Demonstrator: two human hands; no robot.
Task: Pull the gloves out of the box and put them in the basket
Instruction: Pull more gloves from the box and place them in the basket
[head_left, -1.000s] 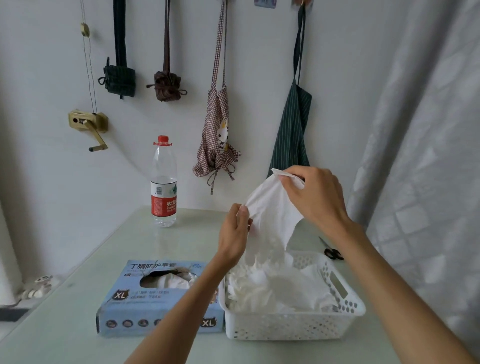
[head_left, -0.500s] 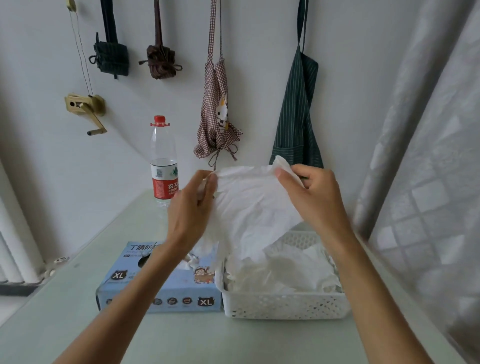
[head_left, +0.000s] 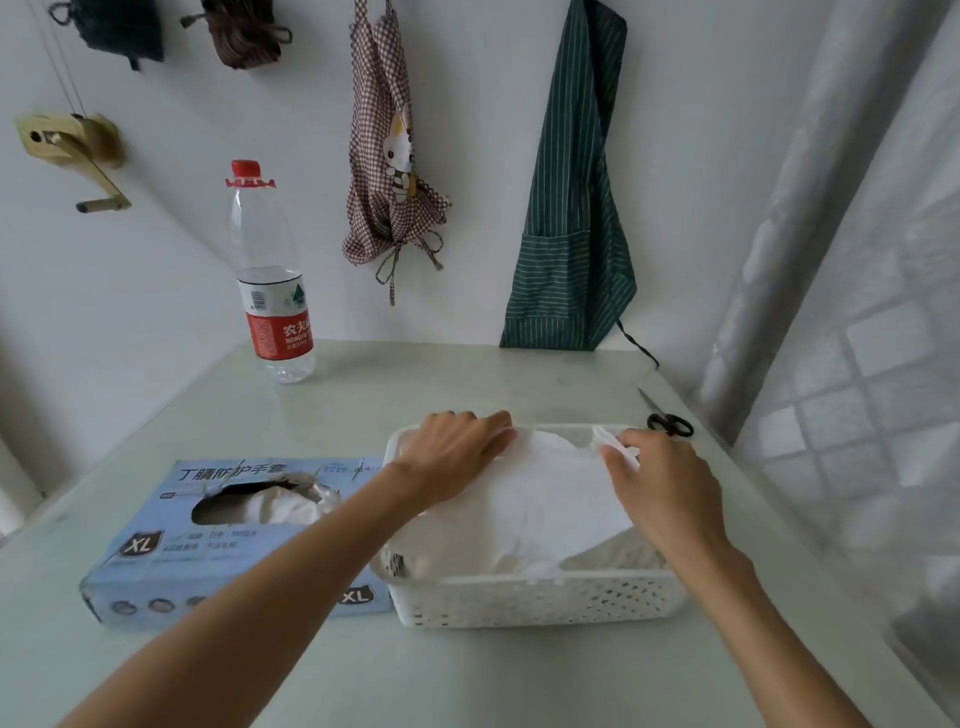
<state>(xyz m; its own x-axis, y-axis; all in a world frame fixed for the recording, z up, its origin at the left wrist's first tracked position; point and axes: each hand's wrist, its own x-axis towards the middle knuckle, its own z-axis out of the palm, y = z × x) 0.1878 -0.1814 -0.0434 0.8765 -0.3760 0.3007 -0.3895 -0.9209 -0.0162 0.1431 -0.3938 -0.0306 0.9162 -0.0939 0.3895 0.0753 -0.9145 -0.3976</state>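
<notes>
- head view: my left hand (head_left: 457, 452) and right hand (head_left: 660, 483) each pinch an edge of a white glove (head_left: 550, 499), spread over the white basket (head_left: 540, 603) on the tabletop (head_left: 467, 675).
- just left of the basket, touching it, lies the blue glove box (head_left: 171, 561), marked "xl" with chinese writing; more gloves show in its torn opening.
- behind stands a water bottle (head_left: 272, 291), its red label reading "nongfu"; scissors (head_left: 667, 420) lie beyond the basket.

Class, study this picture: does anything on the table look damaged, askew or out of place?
Yes: the box has a ragged, torn opening on top rather than a neat slot. Scissors lie loose behind the basket, near the table's far edge. Nothing looks spilled.
</notes>
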